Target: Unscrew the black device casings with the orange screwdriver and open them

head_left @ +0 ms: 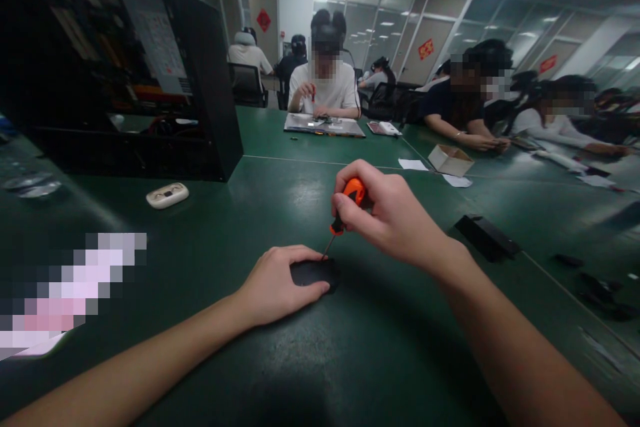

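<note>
A black computer mouse (315, 274) lies on the green table in front of me. My left hand (274, 283) grips it from the left, thumb along the near side and fingers along the far side. In my right hand (387, 210) is a screwdriver (354, 191) with an orange and black handle, fingers wrapped round the grip. Its thin shaft slants down and to the left, and the tip meets the far edge of the mouse, close to my left fingertips. Exactly what the tip touches is too small to tell.
An opened black computer case (200, 80) stands at the left, with a white earbud case (167, 195) before it. A black box-like part (487, 237) lies at the right; beyond it is a cardboard box (451, 159). Across the table a person works over a flat panel (295, 123).
</note>
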`<action>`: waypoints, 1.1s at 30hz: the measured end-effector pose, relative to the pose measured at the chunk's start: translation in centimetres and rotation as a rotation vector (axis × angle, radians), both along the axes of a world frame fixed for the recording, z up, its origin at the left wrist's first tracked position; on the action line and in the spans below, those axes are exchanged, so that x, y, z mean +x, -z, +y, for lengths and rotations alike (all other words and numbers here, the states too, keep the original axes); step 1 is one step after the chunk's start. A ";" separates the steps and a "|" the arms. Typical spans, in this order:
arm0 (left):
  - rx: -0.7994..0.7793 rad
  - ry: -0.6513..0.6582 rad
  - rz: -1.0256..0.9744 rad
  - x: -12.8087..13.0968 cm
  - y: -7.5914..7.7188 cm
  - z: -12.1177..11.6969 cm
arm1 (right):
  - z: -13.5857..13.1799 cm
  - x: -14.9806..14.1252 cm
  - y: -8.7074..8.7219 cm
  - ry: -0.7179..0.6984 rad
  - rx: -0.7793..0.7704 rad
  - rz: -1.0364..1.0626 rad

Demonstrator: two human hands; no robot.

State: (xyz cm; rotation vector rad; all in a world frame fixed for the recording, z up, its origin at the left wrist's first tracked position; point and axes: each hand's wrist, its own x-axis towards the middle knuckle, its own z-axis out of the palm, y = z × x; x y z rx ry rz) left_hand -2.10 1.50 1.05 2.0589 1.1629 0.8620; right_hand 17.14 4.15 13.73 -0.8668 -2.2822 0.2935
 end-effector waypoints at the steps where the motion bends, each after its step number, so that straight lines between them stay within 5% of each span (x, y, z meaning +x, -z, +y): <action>1: 0.000 -0.002 -0.005 0.0 0.0 0.0 | 0.3 0.0 0.4 -0.013 -0.002 -0.006; 7: -0.009 -0.002 -0.006 0.1 0.0 0.1 | 0.9 0.3 1.5 -0.022 -0.024 -0.023; 18: 0.009 0.013 -0.036 0.0 0.1 0.0 | -0.6 1.5 -1.4 -0.111 -0.090 -0.293; 26: 0.026 0.012 -0.041 0.0 0.2 0.0 | -1.0 0.7 -0.9 -0.081 0.049 -0.287; 33: 0.039 0.048 -0.041 -0.2 0.1 -0.1 | -0.7 1.3 -0.8 -0.051 0.007 -0.309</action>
